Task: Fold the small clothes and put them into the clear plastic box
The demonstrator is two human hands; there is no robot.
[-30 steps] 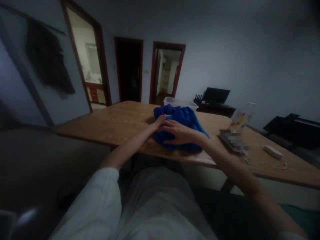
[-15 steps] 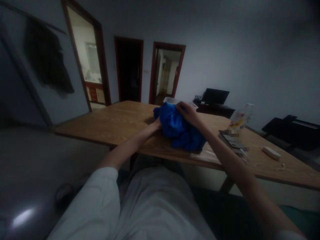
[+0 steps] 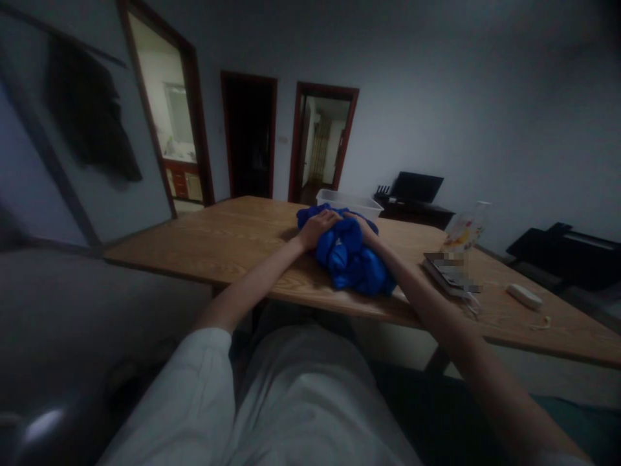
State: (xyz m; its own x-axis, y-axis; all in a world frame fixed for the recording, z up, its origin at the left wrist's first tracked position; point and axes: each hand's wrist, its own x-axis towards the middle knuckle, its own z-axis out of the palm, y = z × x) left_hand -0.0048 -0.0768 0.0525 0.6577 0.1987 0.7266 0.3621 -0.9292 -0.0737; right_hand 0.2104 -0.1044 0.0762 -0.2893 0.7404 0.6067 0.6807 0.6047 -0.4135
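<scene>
A crumpled bundle of shiny blue cloth [image 3: 347, 255] lies near the front edge of the wooden table [image 3: 233, 239]; its kind does not show. My left hand [image 3: 317, 228] is over its upper left part, with the fingers closed on the fabric. On the upper right side my right hand [image 3: 363, 228] grips the same cloth, its fingertips partly buried in folds. Just behind the bundle stands a clear plastic bin [image 3: 352, 202], its lower part hidden by the cloth and my hands.
To the right on the table are a stack of flat things like books [image 3: 449, 275], a clear flower-patterned container [image 3: 466, 228], a white oblong object [image 3: 524, 296] and a small cord [image 3: 541, 323]. A dark screen [image 3: 417, 186] stands on a cabinet by the wall.
My left hand has come out from under the cloth onto its top left. My right hand has shifted slightly right and lower. The bundle is now flatter, showing more of the bin.
</scene>
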